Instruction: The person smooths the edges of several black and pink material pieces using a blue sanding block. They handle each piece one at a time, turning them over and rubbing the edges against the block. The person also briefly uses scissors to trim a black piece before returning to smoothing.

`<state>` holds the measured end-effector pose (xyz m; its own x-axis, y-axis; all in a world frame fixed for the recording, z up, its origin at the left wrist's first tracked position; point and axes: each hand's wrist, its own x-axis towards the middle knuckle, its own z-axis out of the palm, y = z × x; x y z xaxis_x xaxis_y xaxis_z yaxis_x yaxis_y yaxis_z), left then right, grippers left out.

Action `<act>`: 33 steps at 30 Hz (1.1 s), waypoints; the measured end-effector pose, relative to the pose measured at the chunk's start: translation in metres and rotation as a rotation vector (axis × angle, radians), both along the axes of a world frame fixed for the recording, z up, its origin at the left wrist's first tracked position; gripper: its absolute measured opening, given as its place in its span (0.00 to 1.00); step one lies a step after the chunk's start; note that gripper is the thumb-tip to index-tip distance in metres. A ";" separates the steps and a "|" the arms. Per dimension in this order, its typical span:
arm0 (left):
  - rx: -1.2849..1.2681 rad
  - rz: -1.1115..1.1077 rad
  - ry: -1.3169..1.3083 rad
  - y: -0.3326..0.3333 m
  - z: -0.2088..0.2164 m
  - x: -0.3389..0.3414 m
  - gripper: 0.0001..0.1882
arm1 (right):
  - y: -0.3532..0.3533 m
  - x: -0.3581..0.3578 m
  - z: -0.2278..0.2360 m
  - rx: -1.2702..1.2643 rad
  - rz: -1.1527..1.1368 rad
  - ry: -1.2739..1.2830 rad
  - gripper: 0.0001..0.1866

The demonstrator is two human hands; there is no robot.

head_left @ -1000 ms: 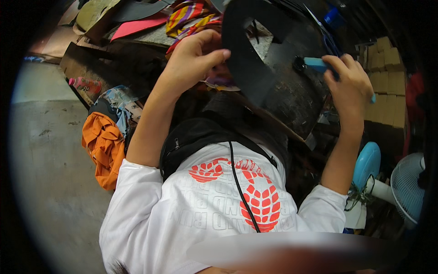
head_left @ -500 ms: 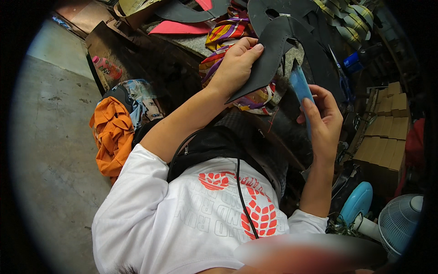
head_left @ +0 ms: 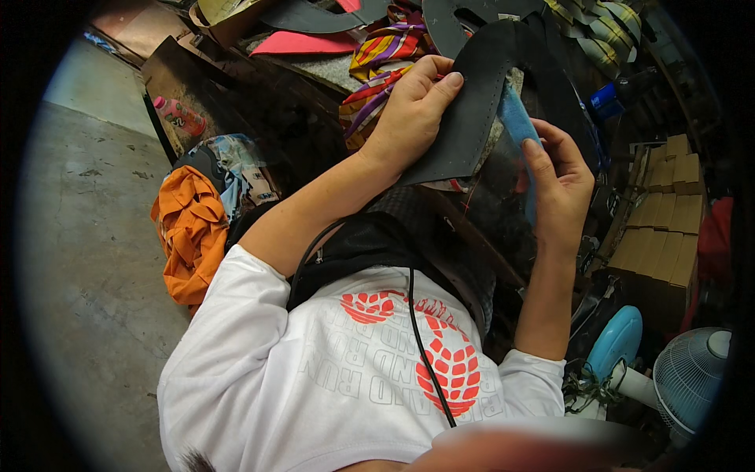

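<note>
My left hand (head_left: 421,106) pinches the left edge of a black U-shaped shoe upper (head_left: 464,130), thumb on top. A row of small stitch holes runs along its inner edge. My right hand (head_left: 558,169) holds a flat blue strip-like tool (head_left: 516,118) between thumb and fingers, its lower end passing behind the thumb. The tool's upper tip is at the inner edge of the upper; whether it touches cannot be made out. Behind the upper lies patterned red, yellow and purple cloth (head_left: 385,51).
More black uppers (head_left: 326,20) and a pink piece (head_left: 303,43) lie on the bench. At left are a pink bottle (head_left: 179,116) and an orange cloth bundle (head_left: 191,228). Stacked cardboard boxes (head_left: 661,212) and a fan (head_left: 692,377) stand at right.
The upper has turned to lie flatter toward me, showing more of its surface. The blue tool has moved slightly up and left, against its inner edge; its dark pointed end no longer shows.
</note>
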<state>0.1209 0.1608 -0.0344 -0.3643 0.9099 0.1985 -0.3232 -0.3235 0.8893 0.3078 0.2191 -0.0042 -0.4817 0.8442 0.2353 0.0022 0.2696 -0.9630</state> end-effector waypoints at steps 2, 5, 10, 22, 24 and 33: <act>0.015 -0.007 -0.008 0.001 -0.001 0.001 0.12 | 0.002 0.001 0.001 -0.003 -0.029 -0.001 0.16; 0.007 0.005 0.027 0.004 -0.002 0.003 0.12 | 0.002 0.002 0.001 0.014 -0.033 -0.004 0.16; 0.005 0.019 0.036 0.004 -0.001 0.002 0.12 | -0.004 0.006 -0.001 0.093 -0.033 -0.018 0.15; -0.010 0.021 0.011 0.009 -0.004 0.004 0.13 | -0.006 0.008 -0.010 0.205 -0.013 0.001 0.16; -0.016 0.028 0.015 0.008 -0.004 0.001 0.13 | -0.006 0.012 -0.008 0.189 0.012 -0.013 0.16; 0.036 0.011 -0.044 0.015 -0.006 0.003 0.12 | 0.002 0.006 -0.002 0.318 -0.123 -0.105 0.16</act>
